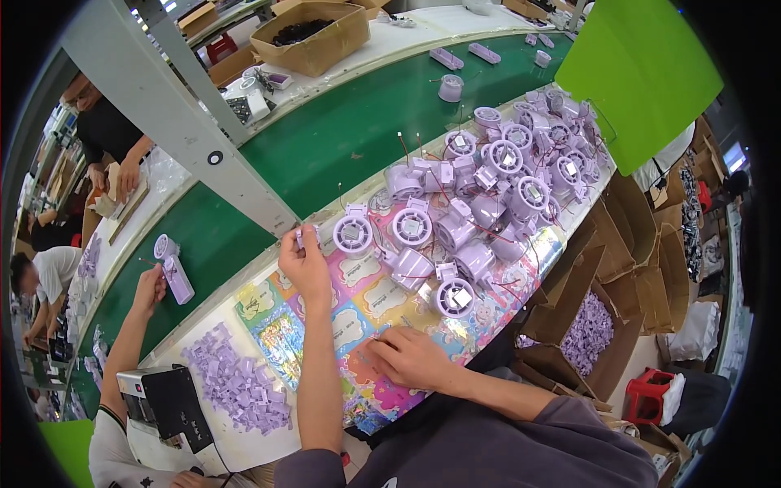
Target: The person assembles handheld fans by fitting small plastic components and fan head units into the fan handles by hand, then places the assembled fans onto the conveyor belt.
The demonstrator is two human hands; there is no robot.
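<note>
My left hand (306, 268) is raised at the belt-side edge of the table. Its fingers pinch a small lilac plastic part (300, 237), mostly hidden by them. My right hand (413, 358) rests low over the colourful printed mat (350, 328), fingers loosely bent and apart, with nothing visible in them. Just right of my left hand lies a round lilac fan head (352, 233) with a grille and a thin wire. Another fan head (454, 298) lies beyond my right hand, at the front of a large heap of lilac fan housings (488, 211).
A green conveyor belt (325, 138) runs behind the table, past a grey metal post (183, 122). A co-worker's hand (148, 289) is beside a lilac handheld fan (173, 272) at left. Small lilac parts (236, 378) lie piled nearby. Cardboard boxes (561, 325) stand at right.
</note>
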